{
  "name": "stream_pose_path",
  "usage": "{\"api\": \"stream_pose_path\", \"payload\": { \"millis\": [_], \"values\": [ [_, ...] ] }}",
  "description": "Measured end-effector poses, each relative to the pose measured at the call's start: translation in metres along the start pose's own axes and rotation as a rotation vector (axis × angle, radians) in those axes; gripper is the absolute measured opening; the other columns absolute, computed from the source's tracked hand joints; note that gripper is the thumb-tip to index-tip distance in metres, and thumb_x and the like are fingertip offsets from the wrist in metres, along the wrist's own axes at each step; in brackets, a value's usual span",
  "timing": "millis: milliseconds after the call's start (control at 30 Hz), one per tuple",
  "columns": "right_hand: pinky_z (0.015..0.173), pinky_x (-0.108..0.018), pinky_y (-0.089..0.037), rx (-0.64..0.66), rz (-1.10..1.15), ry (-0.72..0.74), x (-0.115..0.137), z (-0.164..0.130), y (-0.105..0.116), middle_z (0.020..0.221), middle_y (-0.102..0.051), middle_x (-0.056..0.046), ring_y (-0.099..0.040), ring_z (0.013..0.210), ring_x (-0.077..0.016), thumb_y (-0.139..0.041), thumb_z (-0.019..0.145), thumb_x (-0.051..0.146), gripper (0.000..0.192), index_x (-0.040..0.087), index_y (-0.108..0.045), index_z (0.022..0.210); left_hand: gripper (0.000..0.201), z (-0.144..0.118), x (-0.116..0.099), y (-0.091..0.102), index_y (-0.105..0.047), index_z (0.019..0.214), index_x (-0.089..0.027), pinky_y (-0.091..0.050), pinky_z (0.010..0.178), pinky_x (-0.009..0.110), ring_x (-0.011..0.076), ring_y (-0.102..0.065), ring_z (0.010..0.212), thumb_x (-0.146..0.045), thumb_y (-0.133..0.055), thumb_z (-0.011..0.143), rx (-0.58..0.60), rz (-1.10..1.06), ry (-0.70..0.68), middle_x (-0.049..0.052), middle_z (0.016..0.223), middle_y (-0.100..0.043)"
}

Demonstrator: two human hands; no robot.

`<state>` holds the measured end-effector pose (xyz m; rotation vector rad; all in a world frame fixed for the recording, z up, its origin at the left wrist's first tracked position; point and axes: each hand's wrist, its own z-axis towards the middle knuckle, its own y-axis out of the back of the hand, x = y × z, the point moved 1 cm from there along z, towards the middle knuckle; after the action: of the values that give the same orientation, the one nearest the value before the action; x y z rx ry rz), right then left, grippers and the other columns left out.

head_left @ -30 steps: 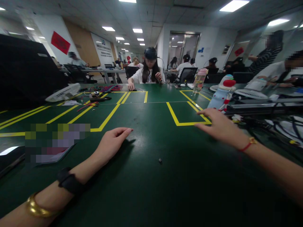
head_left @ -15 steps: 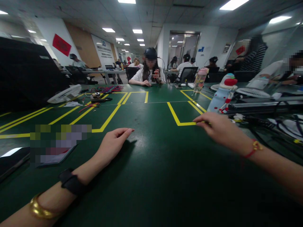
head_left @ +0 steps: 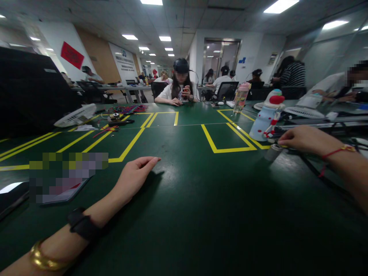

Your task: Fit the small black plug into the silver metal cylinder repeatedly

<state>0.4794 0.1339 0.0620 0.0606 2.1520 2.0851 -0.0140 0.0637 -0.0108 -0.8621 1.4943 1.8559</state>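
My left hand (head_left: 136,174) rests at the left of the green table (head_left: 184,214), thumb and fingers pressed together, with nothing showing between them. At the right, my right hand (head_left: 304,140) has thumb and forefinger pinched together. Whatever is in that pinch is too small to make out. Just left of these fingertips, a small grey metal cylinder (head_left: 273,152) is on the table; I cannot tell whether the fingers touch it. Behind it stands a light blue bottle (head_left: 261,123) with a red-and-white top. A blurred-out phone-like item (head_left: 67,195) lies left of my left hand.
Yellow tape lines (head_left: 214,143) mark the table. Small wired parts (head_left: 116,118), a white fan (head_left: 76,115) and coloured wires (head_left: 132,109) lie at the back left. A pink-lidded bottle (head_left: 241,97) stands farther back. Across the table sits a person (head_left: 179,90).
My right hand has moved to the right, and the grey cylinder now shows left of its fingertips. My left hand has stayed nearly still. The view has shifted slightly.
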Motion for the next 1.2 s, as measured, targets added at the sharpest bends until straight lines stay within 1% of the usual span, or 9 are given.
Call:
{"api": "stream_pose_path", "payload": {
  "millis": [133,267,433,667,800,867,967,1067,1200],
  "values": [
    [0.071,-0.029,-0.036,0.019,0.011,0.000,0.003,-0.003,0.004,0.083,-0.066,-0.007,-0.056,0.074,-0.0174,-0.055,0.074,0.037,0.028,0.017,-0.072,0.086,0.038,0.000,-0.001,-0.001,-0.070,0.096,-0.027,-0.042,0.088,0.033,0.0237,-0.059,0.100,-0.054,-0.052,0.076,0.003,-0.013,0.000,0.002,0.104,-0.069],
    [0.072,-0.029,-0.037,0.011,0.043,-0.009,0.004,-0.006,0.007,0.086,-0.067,-0.007,-0.057,0.076,-0.0177,-0.055,0.075,0.039,0.030,0.018,-0.071,0.087,0.039,0.000,-0.003,-0.001,-0.070,0.095,-0.027,-0.042,0.088,0.033,0.0244,-0.058,0.102,-0.055,-0.051,0.077,0.002,-0.011,0.002,0.003,0.105,-0.069],
    [0.072,-0.030,-0.037,0.027,0.080,-0.004,0.007,-0.008,0.008,0.085,-0.067,-0.008,-0.057,0.077,-0.0185,-0.056,0.074,0.038,0.030,0.017,-0.071,0.088,0.039,-0.001,-0.004,0.000,-0.071,0.094,-0.027,-0.042,0.087,0.030,0.0238,-0.059,0.100,-0.056,-0.051,0.076,0.002,0.002,0.006,0.001,0.102,-0.070],
    [0.072,-0.030,-0.038,0.048,0.089,-0.002,0.012,-0.011,0.009,0.083,-0.066,-0.006,-0.057,0.076,-0.0176,-0.058,0.073,0.039,0.027,0.018,-0.071,0.085,0.037,-0.001,-0.003,0.000,-0.071,0.093,-0.028,-0.042,0.087,0.032,0.0241,-0.059,0.101,-0.054,-0.052,0.076,0.000,-0.006,0.008,0.002,0.103,-0.070],
    [0.070,-0.031,-0.038,0.056,0.117,-0.011,0.013,-0.012,0.010,0.083,-0.066,-0.008,-0.057,0.076,-0.0185,-0.060,0.069,0.049,0.037,0.017,-0.070,0.085,0.037,-0.001,-0.002,0.000,-0.070,0.095,-0.028,-0.042,0.087,0.032,0.0233,-0.059,0.100,-0.054,-0.052,0.076,0.013,-0.008,0.005,0.001,0.103,-0.070],
    [0.068,-0.031,-0.037,0.054,0.107,-0.026,0.012,-0.011,0.009,0.080,-0.065,-0.009,-0.057,0.074,-0.0185,-0.059,0.069,0.051,0.038,0.016,-0.070,0.083,0.037,-0.001,-0.002,0.000,-0.070,0.095,-0.028,-0.041,0.088,0.032,0.0237,-0.059,0.100,-0.055,-0.052,0.076,0.013,-0.008,0.002,0.001,0.103,-0.070],
    [0.067,-0.030,-0.037,0.039,0.099,-0.016,0.009,-0.007,0.006,0.079,-0.065,-0.008,-0.057,0.072,-0.0180,-0.060,0.070,0.044,0.031,0.017,-0.070,0.081,0.039,0.000,-0.002,-0.001,-0.070,0.095,-0.027,-0.041,0.089,0.033,0.0248,-0.058,0.101,-0.056,-0.051,0.075,0.008,-0.006,0.015,0.002,0.103,-0.070],
    [0.071,-0.030,-0.038,0.043,0.149,0.035,0.004,-0.004,0.003,0.082,-0.066,-0.007,-0.058,0.075,-0.0180,-0.062,0.069,0.037,0.026,0.017,-0.070,0.083,0.040,0.000,-0.003,-0.001,-0.070,0.095,-0.027,-0.042,0.088,0.033,0.0246,-0.058,0.102,-0.057,-0.051,0.076,0.006,-0.005,0.024,0.002,0.104,-0.070],
    [0.078,-0.028,-0.038,0.071,0.219,0.043,0.002,-0.005,0.003,0.089,-0.067,-0.007,-0.058,0.082,-0.0168,-0.063,0.069,0.032,0.026,0.017,-0.070,0.089,0.039,-0.001,-0.004,-0.001,-0.070,0.095,-0.027,-0.043,0.084,0.031,0.0233,-0.060,0.099,-0.055,-0.051,0.076,0.004,-0.004,0.025,0.001,0.102,-0.070]
  ]
}}
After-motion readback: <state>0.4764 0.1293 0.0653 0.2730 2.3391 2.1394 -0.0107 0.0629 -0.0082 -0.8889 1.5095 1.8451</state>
